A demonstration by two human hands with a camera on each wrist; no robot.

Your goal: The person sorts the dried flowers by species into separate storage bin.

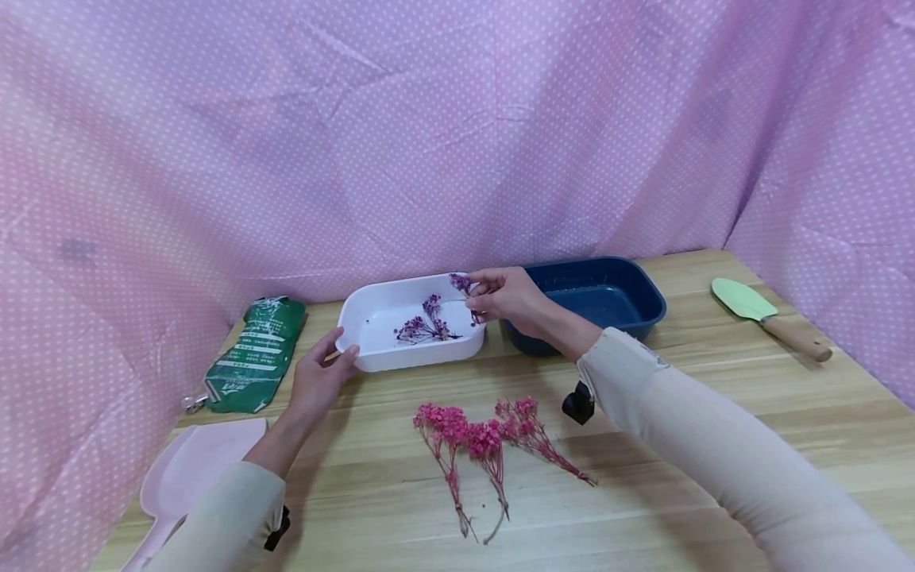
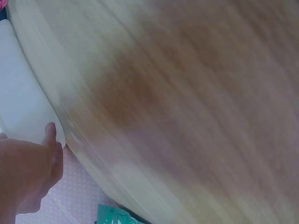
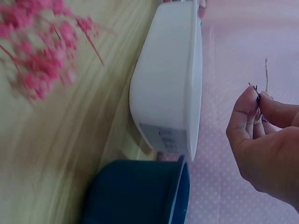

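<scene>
A white rectangular plastic basin [image 1: 420, 359] stands at the back of the table. Inside it lie purple dried flowers [image 1: 418, 330]. Over its right end, my right hand [image 1: 511, 300] pinches a purple dried flower sprig [image 1: 460, 282]; in the right wrist view its dark stem [image 3: 258, 97] shows between thumb and fingertip. My left hand [image 1: 320, 373] holds the left end of the basin, thumb at the near corner and fingers by the rim. Several bunches of pink dried flowers [image 1: 486, 437] lie on the table in front, between my arms.
A dark blue basin [image 1: 654, 314] stands right beside the white one. Far right lies a trowel with a green blade [image 1: 743, 299] and wooden handle. A green packet [image 1: 257, 357] and a pink dustpan [image 1: 207, 469] lie at left. A pink dotted cloth [image 1: 457, 143] hangs behind.
</scene>
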